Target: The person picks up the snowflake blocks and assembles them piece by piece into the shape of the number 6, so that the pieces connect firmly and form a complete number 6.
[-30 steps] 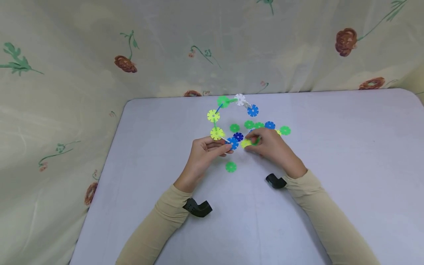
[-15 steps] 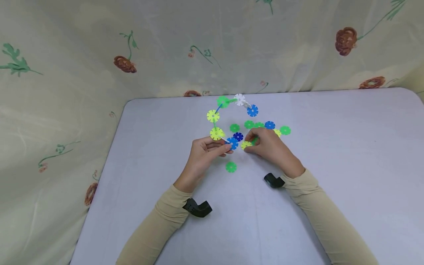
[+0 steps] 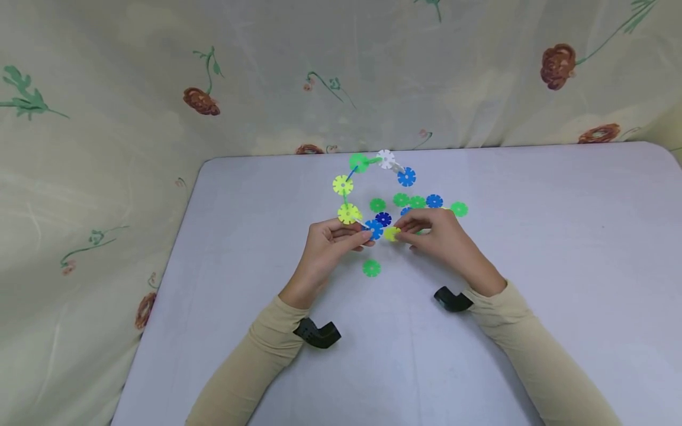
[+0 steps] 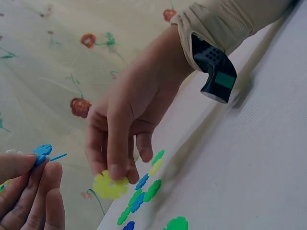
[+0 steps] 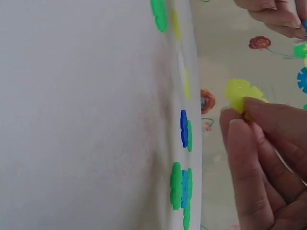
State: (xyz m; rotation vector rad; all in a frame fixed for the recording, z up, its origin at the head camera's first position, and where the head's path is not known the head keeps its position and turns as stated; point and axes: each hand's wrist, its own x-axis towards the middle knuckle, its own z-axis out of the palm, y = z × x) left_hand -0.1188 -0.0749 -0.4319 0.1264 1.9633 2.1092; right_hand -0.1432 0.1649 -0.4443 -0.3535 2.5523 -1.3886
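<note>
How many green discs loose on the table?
6: green disc lowest in head view; one behind the dark blue disc; three beyond the right hand; one mostly hidden by it, clearer in left wrist view. More may be hidden.

Left beige cloth sleeve [image 3: 250, 355]: long, plain, close-fitting; wrinkles bunched near wrist.
Right beige cloth sleeve [image 3: 543, 355]: same plain cloth; cuff [image 4: 199, 24] gathered in soft folds.
Left black elbow-shaped wrist unit [image 3: 319, 338]: angular casing; finer detail too small to read.
Right black elbow-shaped wrist unit [image 3: 452, 302]: matching form; cluster of small dark dots [image 4: 211, 56], green rectangular patch [image 4: 224, 80], paler end face [image 4: 215, 99].
Left hand [image 3: 333, 241], right hand [image 3: 437, 234]: bare.
</note>
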